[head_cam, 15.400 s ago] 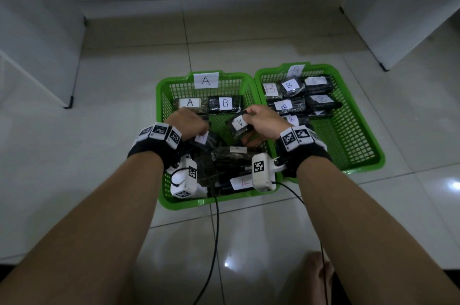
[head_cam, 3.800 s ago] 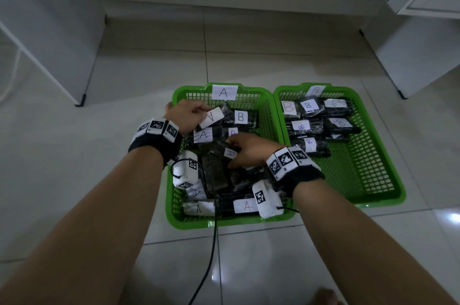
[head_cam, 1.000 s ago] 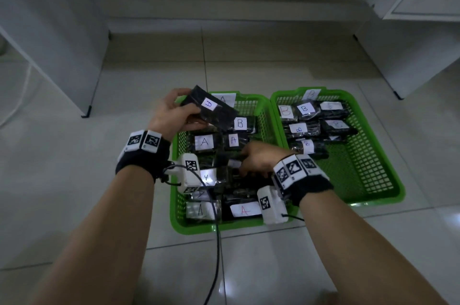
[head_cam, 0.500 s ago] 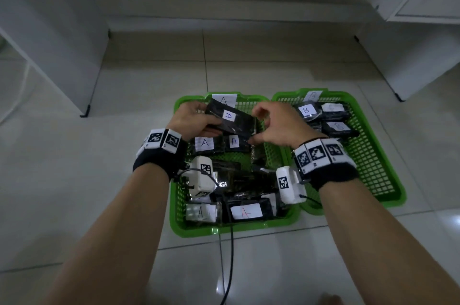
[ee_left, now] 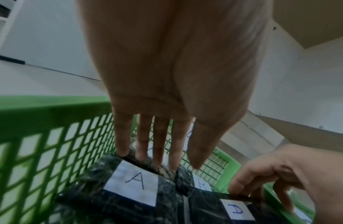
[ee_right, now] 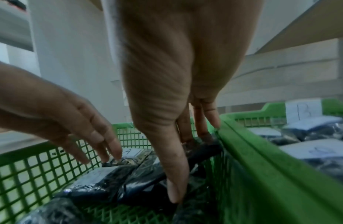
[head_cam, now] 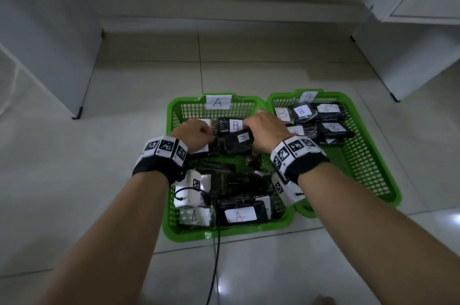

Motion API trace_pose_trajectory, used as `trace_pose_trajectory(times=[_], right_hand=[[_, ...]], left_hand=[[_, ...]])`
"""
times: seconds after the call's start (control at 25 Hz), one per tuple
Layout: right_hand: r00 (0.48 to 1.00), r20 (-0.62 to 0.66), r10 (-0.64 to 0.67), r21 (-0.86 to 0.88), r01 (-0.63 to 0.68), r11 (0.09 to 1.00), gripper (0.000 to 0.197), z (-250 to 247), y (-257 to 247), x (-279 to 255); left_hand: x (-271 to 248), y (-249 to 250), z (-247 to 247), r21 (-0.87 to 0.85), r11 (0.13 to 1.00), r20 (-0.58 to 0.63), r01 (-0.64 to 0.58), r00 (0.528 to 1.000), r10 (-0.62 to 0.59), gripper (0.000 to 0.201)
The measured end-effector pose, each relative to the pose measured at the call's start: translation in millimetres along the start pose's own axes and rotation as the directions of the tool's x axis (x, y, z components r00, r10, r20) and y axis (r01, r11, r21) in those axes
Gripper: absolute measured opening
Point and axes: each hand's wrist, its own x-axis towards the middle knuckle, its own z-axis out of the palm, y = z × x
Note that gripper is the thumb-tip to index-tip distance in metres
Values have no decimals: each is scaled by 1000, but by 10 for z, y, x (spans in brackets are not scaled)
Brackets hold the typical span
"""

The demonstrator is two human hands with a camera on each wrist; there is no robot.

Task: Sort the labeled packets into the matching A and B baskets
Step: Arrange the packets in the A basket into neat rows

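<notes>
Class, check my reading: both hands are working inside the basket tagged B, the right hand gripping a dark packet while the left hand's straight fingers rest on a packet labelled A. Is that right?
One thing is wrong: the hands are in the basket tagged A, not B. The head view shows it. The rest stands: the right hand grips a dark packet, and the left hand rests straight fingers on the packet labelled A.

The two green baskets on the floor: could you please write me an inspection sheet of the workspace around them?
Surface: pale tiled floor.
Job's things: A basket holds black packets labelled A plus one B packet; B basket holds packets labelled B, its near half bare.
Clutter: nothing seen.
Grippers: left hand rests straight fingers on an A packet; right hand grips the neighbouring packet by its ends.
Cables: a black cable runs from the wrist cameras over the A basket's near rim.
Surroundings: white cabinets left and right.
</notes>
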Motion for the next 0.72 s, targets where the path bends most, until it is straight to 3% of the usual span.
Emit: trace_pose_trajectory(times=[0.08,0.16,0.28,0.36,0.48,0.56,0.64,0.72], right_hand=[[999,25,28,23,-29,999,35,110,-5,20],[999,31,28,46,-30,998,42,179,-24,63],[997,72,12,106,-20,994,60,225,-50,113],[996,87,30,191,-47,980,63,187,6,114],[999,11,51,403,-51,914,70,-7,89,67],[997,-78,24,466,15,884,75,-141,95,20],[992,-113,53,501,11,865,82,-231,95,-19],[981,-106,165,451,-101,887,63,-238,102,-15]], left_hand=[[-25,10,25,152,988,107,-4,994,-12,30],[-27,8,46,191,982,151,-5,988,-24,32],[-15,-56,59,172,985,151,-10,988,-17,33],[10,-87,81,137,990,91,-16,996,3,33],[84,-43,104,-153,988,-54,-34,998,26,42],[133,53,89,-422,906,-61,-24,998,-1,45],[178,112,56,-570,820,-131,-53,991,-26,36],[215,82,5,-627,777,-253,-60,959,-130,30]])
